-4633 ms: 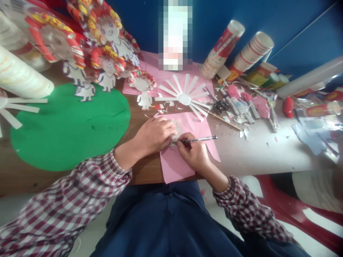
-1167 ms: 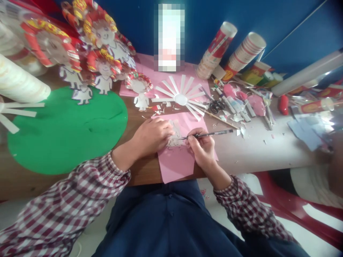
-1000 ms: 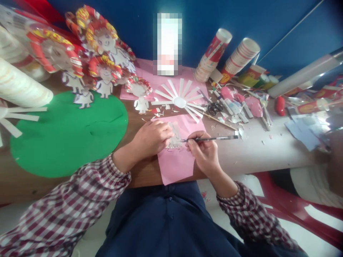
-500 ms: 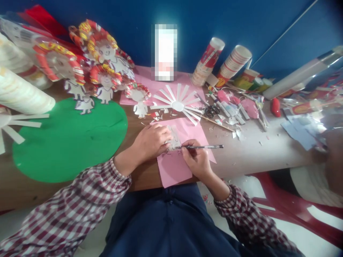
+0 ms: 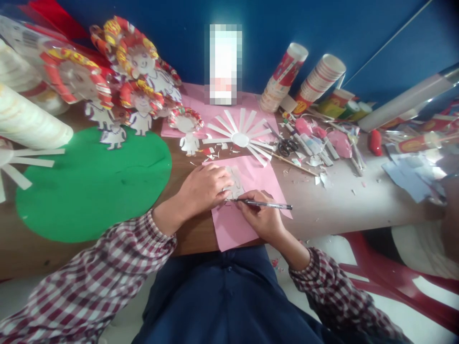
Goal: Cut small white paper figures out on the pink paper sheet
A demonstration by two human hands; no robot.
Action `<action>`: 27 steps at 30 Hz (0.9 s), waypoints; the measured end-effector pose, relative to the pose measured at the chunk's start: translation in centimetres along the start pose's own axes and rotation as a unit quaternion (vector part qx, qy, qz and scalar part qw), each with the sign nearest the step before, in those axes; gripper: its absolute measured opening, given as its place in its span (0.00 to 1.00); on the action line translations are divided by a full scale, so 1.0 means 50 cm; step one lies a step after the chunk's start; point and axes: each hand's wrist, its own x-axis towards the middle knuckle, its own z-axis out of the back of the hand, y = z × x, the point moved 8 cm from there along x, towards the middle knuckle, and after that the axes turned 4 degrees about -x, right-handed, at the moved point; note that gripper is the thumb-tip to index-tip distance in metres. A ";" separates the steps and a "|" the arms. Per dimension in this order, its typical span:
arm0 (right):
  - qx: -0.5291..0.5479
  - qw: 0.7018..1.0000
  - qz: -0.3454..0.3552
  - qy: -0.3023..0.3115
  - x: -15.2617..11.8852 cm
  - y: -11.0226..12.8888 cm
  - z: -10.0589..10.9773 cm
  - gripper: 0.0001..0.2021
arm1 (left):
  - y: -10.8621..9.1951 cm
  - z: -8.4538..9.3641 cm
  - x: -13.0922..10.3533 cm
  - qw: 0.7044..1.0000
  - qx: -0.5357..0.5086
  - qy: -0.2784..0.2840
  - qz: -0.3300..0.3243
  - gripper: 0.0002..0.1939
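Note:
In the head view, a small pale paper cutout (image 5: 235, 185) with dark pen lines lies on a sheet of pink paper (image 5: 234, 229). My left hand (image 5: 206, 187) rests over the cutout's left part, fingers bent together and pressing on it; part of the cutout is hidden beneath them. A pen (image 5: 274, 205) with a dark tip and clear barrel is pinched in my right hand (image 5: 263, 217), its tip touching the cutout's lower edge. Short dark strokes show on the pink sheet just below the cutout.
A green oval sheet (image 5: 96, 191) lies left, with decorated paper figures (image 5: 141, 112) behind it. Beyond the pink sheet are a white paper fan shape (image 5: 240, 139), black scissors (image 5: 287, 147), a thin stick (image 5: 294, 163) and stacked paper cups (image 5: 319, 83). A red chair (image 5: 380, 272) stands right.
My right hand has moved slightly left, bringing the pen tip left along the cutout's lower edge. My left hand stays on the cutout. The view has shifted a little.

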 end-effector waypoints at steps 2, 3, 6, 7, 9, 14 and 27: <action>-0.011 1.000 -0.003 0.003 0.001 -0.001 -0.001 0.02 | 0.000 -0.001 0.000 1.000 -0.001 0.003 0.000 0.09; -0.015 1.000 -0.004 0.004 0.001 -0.001 -0.001 0.02 | 0.000 -0.001 0.001 1.000 -0.001 0.004 0.000 0.09; -0.013 1.000 -0.008 0.008 0.000 -0.002 -0.002 0.02 | 0.000 -0.001 0.001 1.000 0.002 0.004 -0.001 0.09; -0.011 1.000 -0.009 0.009 0.000 -0.001 -0.003 0.02 | 0.000 -0.001 0.001 1.000 0.003 0.003 -0.001 0.09; -0.007 1.000 -0.013 0.013 0.000 -0.002 -0.005 0.02 | -0.001 0.000 0.000 1.000 0.004 0.001 -0.001 0.09; -0.007 1.000 -0.019 0.019 0.000 -0.004 -0.008 0.02 | -0.001 0.000 0.001 1.000 0.001 0.002 0.002 0.09; -0.028 0.999 -0.010 0.014 0.001 -0.001 -0.006 0.03 | 0.001 -0.005 0.000 1.000 -0.001 0.012 0.001 0.10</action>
